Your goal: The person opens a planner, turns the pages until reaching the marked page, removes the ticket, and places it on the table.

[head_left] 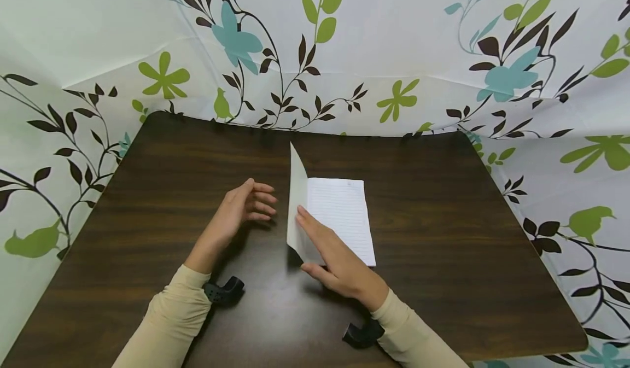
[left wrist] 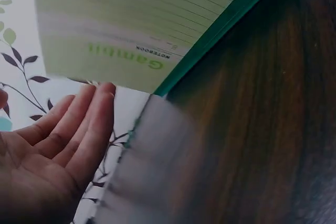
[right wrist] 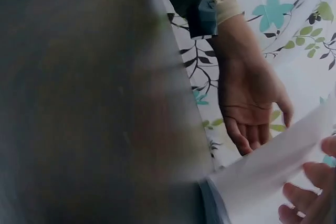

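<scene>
A notebook lies on the table with its cover [head_left: 296, 185] standing nearly upright on the left and a lined white page [head_left: 340, 206] exposed. My right hand [head_left: 342, 267] reaches across the page, its extended fingers against the inner side of the cover. Left of the cover, my left hand [head_left: 246, 206] hovers with relaxed fingers, holding nothing. In the left wrist view the pale green outer cover [left wrist: 121, 24] carries the words "Gambit" and "NOTEBOOK" beside a darker green spine [left wrist: 220, 30]. The right wrist view catches the left palm [right wrist: 249, 93] beyond the raised cover [right wrist: 262, 182].
The dark wood-grain table [head_left: 443, 237] extends around the notebook on all sides. A white cloth [head_left: 418, 40] printed with leaves, flowers and birds hangs behind and beside it. Black bands [head_left: 225, 291] sit on both wrists, over cream sleeves.
</scene>
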Available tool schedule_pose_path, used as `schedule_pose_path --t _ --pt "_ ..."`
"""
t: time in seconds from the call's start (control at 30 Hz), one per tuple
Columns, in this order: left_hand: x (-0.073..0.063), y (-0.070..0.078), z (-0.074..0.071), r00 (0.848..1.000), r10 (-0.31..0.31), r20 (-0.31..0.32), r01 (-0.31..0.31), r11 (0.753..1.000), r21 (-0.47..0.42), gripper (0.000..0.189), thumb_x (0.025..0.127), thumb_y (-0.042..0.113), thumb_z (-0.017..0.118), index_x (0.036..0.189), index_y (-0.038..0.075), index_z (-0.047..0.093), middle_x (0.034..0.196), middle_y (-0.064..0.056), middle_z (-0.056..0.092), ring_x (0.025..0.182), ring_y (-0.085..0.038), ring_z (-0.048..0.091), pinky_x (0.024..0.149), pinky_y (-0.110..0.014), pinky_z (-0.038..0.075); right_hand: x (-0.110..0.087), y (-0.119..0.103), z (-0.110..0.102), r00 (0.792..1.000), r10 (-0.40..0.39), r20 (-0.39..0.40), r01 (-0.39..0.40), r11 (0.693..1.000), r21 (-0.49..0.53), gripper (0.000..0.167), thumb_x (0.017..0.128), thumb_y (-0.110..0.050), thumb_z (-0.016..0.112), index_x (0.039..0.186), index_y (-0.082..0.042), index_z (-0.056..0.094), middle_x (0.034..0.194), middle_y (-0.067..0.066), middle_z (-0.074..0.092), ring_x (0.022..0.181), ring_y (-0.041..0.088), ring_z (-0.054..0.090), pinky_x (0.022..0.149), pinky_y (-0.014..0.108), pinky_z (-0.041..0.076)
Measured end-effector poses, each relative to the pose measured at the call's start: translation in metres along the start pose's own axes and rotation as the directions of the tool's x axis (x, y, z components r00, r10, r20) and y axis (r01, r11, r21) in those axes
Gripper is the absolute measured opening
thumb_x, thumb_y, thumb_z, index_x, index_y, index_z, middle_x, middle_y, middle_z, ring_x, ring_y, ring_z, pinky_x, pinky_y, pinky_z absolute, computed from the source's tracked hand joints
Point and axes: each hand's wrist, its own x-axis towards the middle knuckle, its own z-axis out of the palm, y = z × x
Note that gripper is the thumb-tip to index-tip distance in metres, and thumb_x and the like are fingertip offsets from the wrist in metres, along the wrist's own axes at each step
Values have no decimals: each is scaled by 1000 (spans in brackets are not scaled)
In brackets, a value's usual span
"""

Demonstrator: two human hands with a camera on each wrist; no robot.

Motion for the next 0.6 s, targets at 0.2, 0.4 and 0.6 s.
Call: schedule_pose_path --t 0.2,0.4,0.6 --pt "-1 15 2 1000 17 -1 -17 990 142 66 114 49 27 135 -6 57 120 -28 67 97 -30 73 78 -43 65 0 -3 9 998 15 60 -11 998 -60 71 112 -51 33 166 -6 20 174 14 21 160 29 27 124 48 36" --pt "-3 23 3 999 15 -47 -1 954 299 51 113 46 40 128 3 63 109 -18 68 92 -23 67 79 -40 60 1 -2 12 994 10 108 -2 997 -82 64 112 -42 42 165 -9 26 172 11 29 158 27 33 124 46 36" --pt "-7 22 -2 993 3 -117 46 909 413 36 109 29 52 127 1 65 112 -18 72 88 -19 64 78 -31 51 1 0 11 990 41 136 -27 994 -105 55 112 -36 47 160 -11 39 165 6 44 151 22 45 120 42 43"
